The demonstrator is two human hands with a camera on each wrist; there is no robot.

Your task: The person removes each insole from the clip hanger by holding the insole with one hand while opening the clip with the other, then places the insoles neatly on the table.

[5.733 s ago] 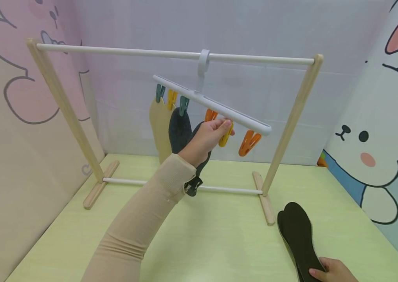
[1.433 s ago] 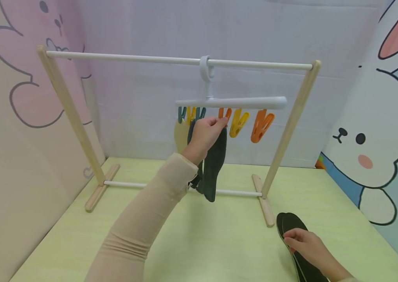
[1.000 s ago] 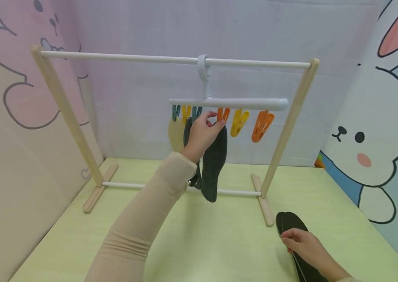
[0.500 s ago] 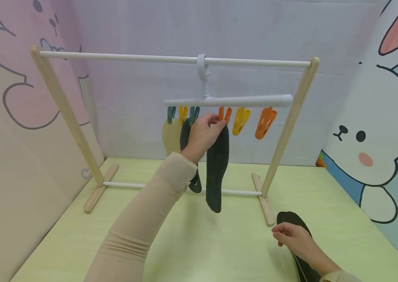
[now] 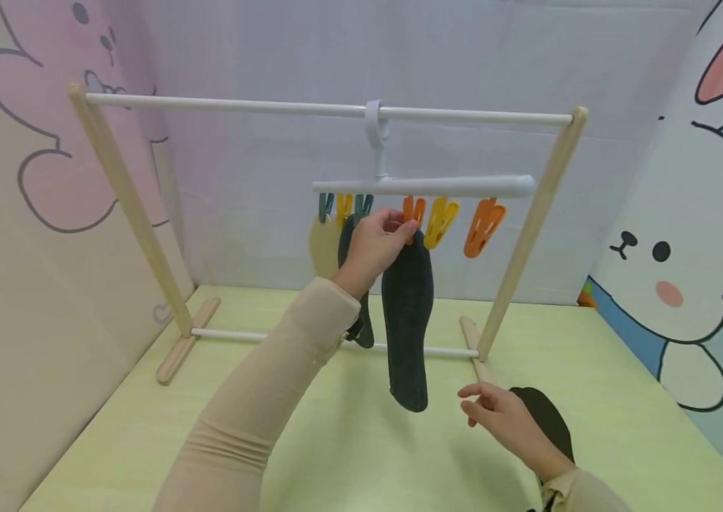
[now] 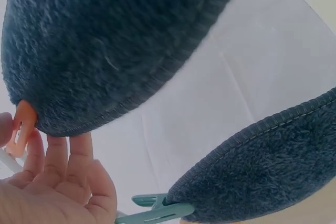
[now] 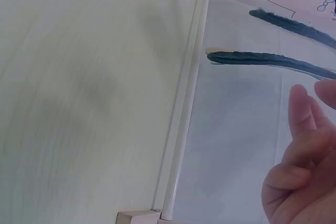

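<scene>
My left hand [image 5: 374,245] is raised to the hanger. Thumb and index finger pinch the orange clothespin [image 6: 22,127], which grips the tip of a dark fuzzy insole [image 5: 407,320]; the other fingertips touch the insole's edge in the left wrist view. A second dark insole [image 6: 262,161] hangs from a green clothespin [image 6: 163,211], partly behind the left hand in the head view. The right hand [image 5: 505,419] hovers above the table with loosely bent fingers and nothing in them, just left of a black insole [image 5: 547,419] lying there.
The white hanger [image 5: 463,186] hooks over the rack's top rod [image 5: 239,107]. Beige insoles [image 5: 324,245] hang at its far end. A yellow clothespin [image 5: 441,222] and another orange clothespin [image 5: 484,227] hold nothing. A wooden post [image 5: 537,220] stands on the right.
Seconds ago my left hand was at the yellow clothespin; now it is at the orange one. The dark insole has swung to face me. The right hand released the table insoles and moved left.
</scene>
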